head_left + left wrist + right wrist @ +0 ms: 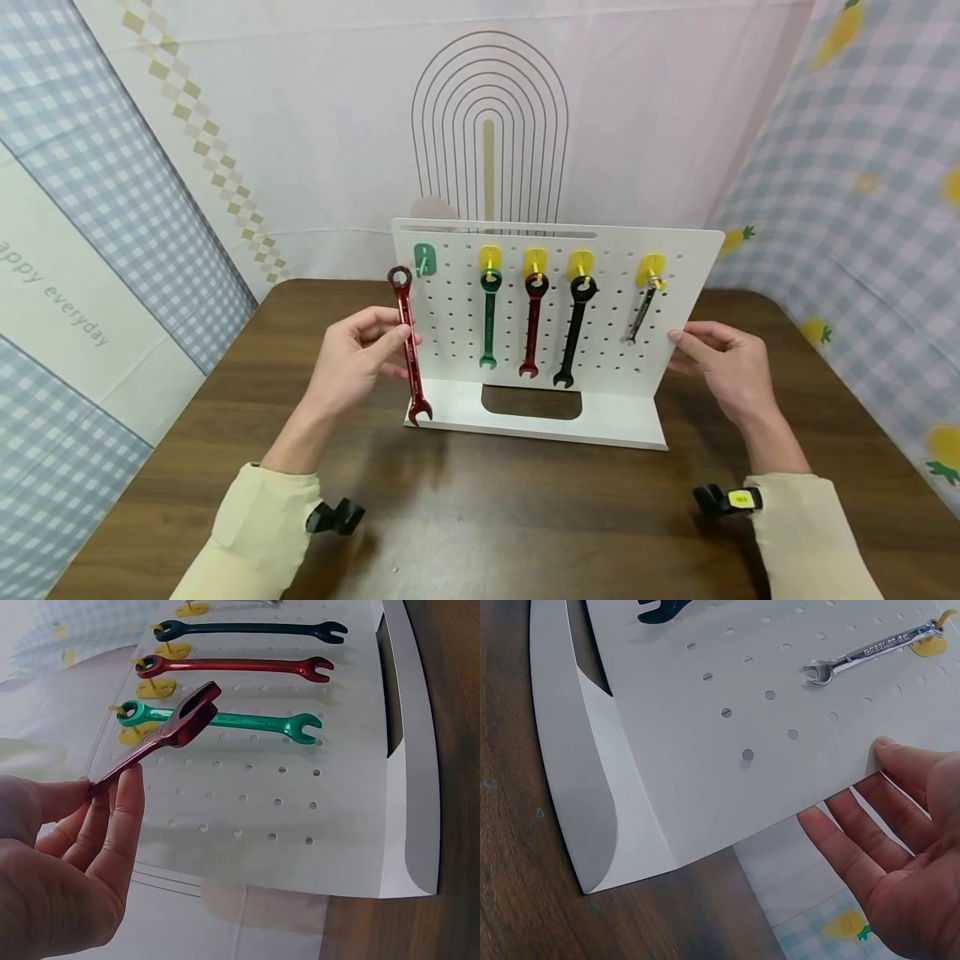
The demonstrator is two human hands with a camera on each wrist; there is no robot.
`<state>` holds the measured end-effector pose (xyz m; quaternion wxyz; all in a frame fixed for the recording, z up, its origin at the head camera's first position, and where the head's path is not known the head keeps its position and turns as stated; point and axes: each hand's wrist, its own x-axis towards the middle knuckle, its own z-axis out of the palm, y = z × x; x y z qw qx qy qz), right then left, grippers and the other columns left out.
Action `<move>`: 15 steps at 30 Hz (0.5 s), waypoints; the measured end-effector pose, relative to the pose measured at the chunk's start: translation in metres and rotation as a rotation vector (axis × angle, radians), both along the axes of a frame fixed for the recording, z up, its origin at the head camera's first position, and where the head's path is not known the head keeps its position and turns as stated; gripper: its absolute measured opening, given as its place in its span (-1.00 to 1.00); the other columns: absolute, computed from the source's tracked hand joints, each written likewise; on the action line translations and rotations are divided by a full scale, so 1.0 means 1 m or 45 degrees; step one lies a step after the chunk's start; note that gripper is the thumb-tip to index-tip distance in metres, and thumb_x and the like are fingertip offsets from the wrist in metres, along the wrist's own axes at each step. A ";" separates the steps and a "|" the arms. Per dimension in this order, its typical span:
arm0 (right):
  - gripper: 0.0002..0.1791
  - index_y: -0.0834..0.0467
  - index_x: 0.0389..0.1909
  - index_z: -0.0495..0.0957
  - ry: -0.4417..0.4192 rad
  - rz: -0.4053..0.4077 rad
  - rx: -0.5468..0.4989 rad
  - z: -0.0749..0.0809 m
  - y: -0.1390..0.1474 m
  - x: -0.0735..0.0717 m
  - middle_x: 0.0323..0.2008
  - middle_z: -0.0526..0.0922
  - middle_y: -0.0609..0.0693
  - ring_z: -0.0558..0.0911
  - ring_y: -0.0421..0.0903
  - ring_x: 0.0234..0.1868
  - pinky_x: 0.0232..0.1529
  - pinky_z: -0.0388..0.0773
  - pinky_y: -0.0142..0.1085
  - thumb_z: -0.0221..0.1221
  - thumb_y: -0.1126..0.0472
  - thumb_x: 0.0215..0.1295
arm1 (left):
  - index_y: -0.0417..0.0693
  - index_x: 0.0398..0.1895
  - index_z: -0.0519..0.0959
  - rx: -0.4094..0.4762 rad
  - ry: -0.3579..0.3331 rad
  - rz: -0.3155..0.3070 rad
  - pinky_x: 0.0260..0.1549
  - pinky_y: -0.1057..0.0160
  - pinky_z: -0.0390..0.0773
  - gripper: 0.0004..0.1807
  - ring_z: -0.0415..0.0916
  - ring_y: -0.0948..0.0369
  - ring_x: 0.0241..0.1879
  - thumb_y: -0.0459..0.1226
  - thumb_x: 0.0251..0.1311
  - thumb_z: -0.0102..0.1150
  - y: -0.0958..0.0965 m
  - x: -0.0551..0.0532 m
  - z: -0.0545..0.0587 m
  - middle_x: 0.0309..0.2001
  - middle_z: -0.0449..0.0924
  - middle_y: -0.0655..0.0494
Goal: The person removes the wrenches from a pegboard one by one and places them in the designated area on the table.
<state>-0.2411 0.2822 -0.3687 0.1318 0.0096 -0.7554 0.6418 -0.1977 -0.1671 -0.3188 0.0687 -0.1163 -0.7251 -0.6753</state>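
- A dark brown wood-grain table (480, 517) is lit from above, and soft shadows and a pale sheen are cast across it.
- The far side is closed off by a white backdrop cloth (322, 150), on which nested arches are printed in thin lines.
- Both flanks are covered by blue-and-white gingham; pineapples are printed on the right-hand cloth (840, 208), and lettering ending in "everyday" is shown on the left.
- A white pegboard stand (456, 325) is set on the table.
- A red combination wrench (413, 367) is pinched by the left hand (348, 358) before the board's left edge, near a bare green hook (425, 262).
- The board's right edge is gripped between thumb and fingers of the right hand (723, 362).
- Green (490, 321), red (532, 325), black (574, 333) and small silver wrenches (642, 315) are hung from yellow hooks (490, 256).
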 end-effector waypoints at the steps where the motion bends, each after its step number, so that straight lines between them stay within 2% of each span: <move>1: -0.59 0.35 -0.13 0.60 -0.002 0.000 0.005 0.000 0.000 0.000 -0.37 0.73 -0.09 0.73 -0.12 -0.39 -0.34 0.67 -0.22 0.36 0.14 0.11 | -0.24 -0.16 0.56 0.003 -0.002 -0.002 -0.47 -0.05 0.67 -0.78 0.65 0.09 -0.33 -0.27 0.23 0.23 -0.001 0.000 -0.001 -0.28 0.67 -0.21; 5: -0.58 0.36 -0.12 0.60 -0.009 0.001 0.010 0.000 0.000 0.000 -0.36 0.73 -0.09 0.73 -0.11 -0.40 -0.34 0.67 -0.22 0.36 0.13 0.11 | -0.25 -0.15 0.56 0.010 -0.020 -0.008 -0.46 -0.05 0.67 -0.77 0.66 0.07 -0.30 -0.26 0.22 0.23 -0.006 -0.001 -0.005 -0.28 0.68 -0.18; 10: -0.57 0.35 -0.12 0.60 -0.016 -0.005 0.028 0.001 0.000 0.000 -0.36 0.73 -0.10 0.73 -0.11 -0.39 -0.34 0.67 -0.22 0.36 0.12 0.11 | -0.36 -0.10 0.52 0.000 -0.042 -0.008 -0.46 -0.03 0.67 -0.68 0.67 0.09 -0.32 -0.26 0.24 0.22 -0.012 -0.002 -0.008 -0.29 0.68 -0.17; 15: -0.57 0.35 -0.11 0.60 -0.018 0.005 0.032 0.001 0.000 0.001 -0.35 0.73 -0.10 0.73 -0.12 -0.38 -0.33 0.67 -0.21 0.35 0.12 0.11 | -0.33 -0.12 0.51 0.003 -0.068 -0.010 -0.45 -0.02 0.68 -0.74 0.68 -0.06 -0.36 -0.28 0.26 0.18 -0.019 -0.003 -0.010 -0.32 0.68 -0.14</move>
